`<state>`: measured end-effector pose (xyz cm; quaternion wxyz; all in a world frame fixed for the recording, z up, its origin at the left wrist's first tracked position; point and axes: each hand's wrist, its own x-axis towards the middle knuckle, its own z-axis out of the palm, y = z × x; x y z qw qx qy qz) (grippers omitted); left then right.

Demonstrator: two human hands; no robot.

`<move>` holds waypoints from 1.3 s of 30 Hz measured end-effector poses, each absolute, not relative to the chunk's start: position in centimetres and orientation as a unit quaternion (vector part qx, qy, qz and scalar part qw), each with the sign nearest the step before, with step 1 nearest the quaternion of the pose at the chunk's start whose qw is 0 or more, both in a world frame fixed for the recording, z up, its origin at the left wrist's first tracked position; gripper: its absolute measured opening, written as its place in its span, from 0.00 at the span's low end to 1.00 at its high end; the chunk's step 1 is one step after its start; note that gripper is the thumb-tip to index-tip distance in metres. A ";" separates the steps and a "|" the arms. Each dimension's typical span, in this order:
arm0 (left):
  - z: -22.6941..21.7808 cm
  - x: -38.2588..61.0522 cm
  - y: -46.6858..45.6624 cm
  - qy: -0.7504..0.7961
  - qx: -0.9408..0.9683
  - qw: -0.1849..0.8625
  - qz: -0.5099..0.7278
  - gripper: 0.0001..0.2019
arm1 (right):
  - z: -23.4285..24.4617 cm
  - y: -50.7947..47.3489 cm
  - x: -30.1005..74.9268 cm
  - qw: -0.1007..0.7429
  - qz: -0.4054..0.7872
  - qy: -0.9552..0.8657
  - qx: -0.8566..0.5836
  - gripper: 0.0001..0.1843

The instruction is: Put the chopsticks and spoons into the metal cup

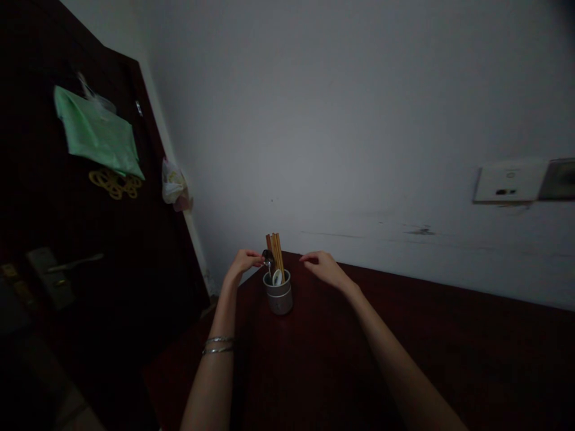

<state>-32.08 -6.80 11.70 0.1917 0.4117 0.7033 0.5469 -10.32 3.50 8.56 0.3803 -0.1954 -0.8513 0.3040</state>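
A grey cylindrical utensil holder (280, 302) stands upright on the dark red table (314, 359). Wooden chopsticks (277, 251) lean in it, along with a white spoon (277, 277) and a shiny metal spoon (268, 258) with its bowl up. At the holder's left side, my left hand (246, 261) pinches the metal spoon near its bowl; the fingertips are small and dim here. Off to the right of the chopsticks, my right hand (324, 267) hovers above the table, fingers loosely curved and thumb a little apart, with nothing visible in it.
Behind the table rises a pale wall (336, 149) with a white socket plate (510, 181) at right. On the left is a dark door (148, 257) with a handle (74, 263) and a hanging green cloth (99, 131). A plastic bag (173, 184) hangs by the door frame.
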 end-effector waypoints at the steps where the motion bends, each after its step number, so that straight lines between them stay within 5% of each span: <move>1: 11.9 -32.2 -6.8 0.695 0.414 0.179 0.560 0.07 | 8.6 3.5 -10.3 0.387 0.302 -0.849 -0.195 0.15; 7: 14.4 -31.7 -7.8 0.639 0.419 0.051 0.644 0.03 | 9.0 3.6 -10.0 0.432 0.314 -0.820 -0.203 0.24; 12: 16.1 -29.6 -8.5 0.573 0.410 -0.002 0.709 0.05 | 11.1 2.3 -9.3 0.456 0.441 -0.754 -0.173 0.27; 17: 16.6 -27.2 -8.3 0.537 0.407 0.021 0.739 0.08 | 13.3 -0.2 -9.3 0.439 0.547 -0.704 -0.115 0.21; 29: 16.0 -25.0 -7.0 0.514 0.391 0.050 0.762 0.12 | 12.0 -0.9 -10.3 0.360 0.581 -0.720 -0.122 0.12; 39: 13.6 -28.9 -5.4 0.569 0.360 0.016 0.739 0.12 | 7.6 5.1 -8.7 0.446 0.676 -0.523 -0.264 0.03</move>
